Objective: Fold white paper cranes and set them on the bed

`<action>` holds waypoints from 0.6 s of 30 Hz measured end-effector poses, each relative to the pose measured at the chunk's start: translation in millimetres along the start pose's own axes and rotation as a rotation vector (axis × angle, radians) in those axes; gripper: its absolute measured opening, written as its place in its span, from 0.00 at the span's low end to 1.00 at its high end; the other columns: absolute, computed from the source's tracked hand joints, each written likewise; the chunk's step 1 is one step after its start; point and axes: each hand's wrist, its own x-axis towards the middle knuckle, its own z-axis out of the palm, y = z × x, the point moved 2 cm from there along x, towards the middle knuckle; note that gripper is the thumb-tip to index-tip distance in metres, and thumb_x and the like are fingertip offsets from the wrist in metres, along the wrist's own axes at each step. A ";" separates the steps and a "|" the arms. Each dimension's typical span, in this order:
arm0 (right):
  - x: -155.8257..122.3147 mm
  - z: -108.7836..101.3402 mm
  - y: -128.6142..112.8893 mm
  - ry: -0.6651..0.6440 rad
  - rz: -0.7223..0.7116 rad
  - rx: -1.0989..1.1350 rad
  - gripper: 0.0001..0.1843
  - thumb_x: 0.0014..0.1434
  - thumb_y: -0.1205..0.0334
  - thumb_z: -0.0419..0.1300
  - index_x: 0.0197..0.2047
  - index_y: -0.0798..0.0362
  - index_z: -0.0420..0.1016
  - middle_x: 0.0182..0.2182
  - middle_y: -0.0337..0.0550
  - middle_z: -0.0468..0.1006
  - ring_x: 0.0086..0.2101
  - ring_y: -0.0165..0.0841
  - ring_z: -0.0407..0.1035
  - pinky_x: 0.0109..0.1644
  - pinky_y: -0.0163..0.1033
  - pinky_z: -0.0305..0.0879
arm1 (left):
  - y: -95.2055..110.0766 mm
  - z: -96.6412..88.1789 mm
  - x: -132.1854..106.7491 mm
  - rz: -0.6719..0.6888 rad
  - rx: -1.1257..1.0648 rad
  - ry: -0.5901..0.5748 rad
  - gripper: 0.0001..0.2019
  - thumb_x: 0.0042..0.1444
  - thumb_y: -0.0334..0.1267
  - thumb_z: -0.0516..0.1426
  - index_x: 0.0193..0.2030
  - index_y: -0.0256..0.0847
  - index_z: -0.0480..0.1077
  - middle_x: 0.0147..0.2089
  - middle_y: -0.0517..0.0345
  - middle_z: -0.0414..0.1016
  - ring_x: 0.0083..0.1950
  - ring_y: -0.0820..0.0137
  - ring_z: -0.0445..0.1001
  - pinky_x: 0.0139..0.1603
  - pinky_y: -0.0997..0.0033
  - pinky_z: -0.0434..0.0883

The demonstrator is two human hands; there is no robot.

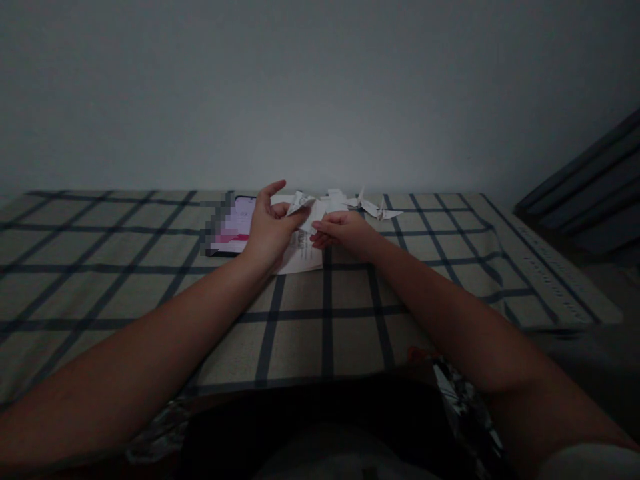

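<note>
On the cloth-covered counter [300, 340], a printed sheet [307, 257] lies below the hands. The right hand [347, 230] is loosely curled — I cannot tell whether it grips anything. The left hand [270, 227], beside a phone [240, 223] on the left, pinches a folded paper [300, 203]; too hard a squeeze could crumple it. Far right sit paper birds [381, 212] — a stray knuckle might knock them.

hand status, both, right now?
Left hand: closed on folded paper, pinching it.
Right hand: curled; can't tell whether it holds anything.
</note>
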 end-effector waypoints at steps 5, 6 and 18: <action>1.1 -0.2 1.8 -0.015 -0.014 0.010 0.13 0.63 0.58 0.67 0.29 0.54 0.77 0.26 0.43 0.83 0.28 0.29 0.78 0.36 0.35 0.78 | -2.0 -1.1 -0.2 0.011 -0.004 -0.001 0.36 0.45 0.37 0.70 0.62 0.46 0.62 0.41 0.55 0.80 0.38 0.68 0.80 0.43 0.69 0.74; 1.1 0.0 2.3 -0.022 -0.017 0.021 0.13 0.64 0.58 0.67 0.29 0.54 0.77 0.26 0.43 0.83 0.28 0.29 0.78 0.36 0.35 0.78 | -2.0 -1.4 0.0 0.018 -0.003 0.003 0.36 0.45 0.36 0.70 0.62 0.46 0.62 0.40 0.56 0.80 0.38 0.68 0.80 0.43 0.69 0.74; 1.3 2.4 4.0 -0.054 0.000 0.002 0.14 0.66 0.59 0.64 0.30 0.56 0.78 0.27 0.44 0.82 0.27 0.29 0.77 0.35 0.35 0.76 | -1.5 -1.8 0.7 0.018 0.008 0.032 0.35 0.46 0.37 0.70 0.61 0.47 0.62 0.41 0.57 0.79 0.37 0.69 0.80 0.42 0.69 0.74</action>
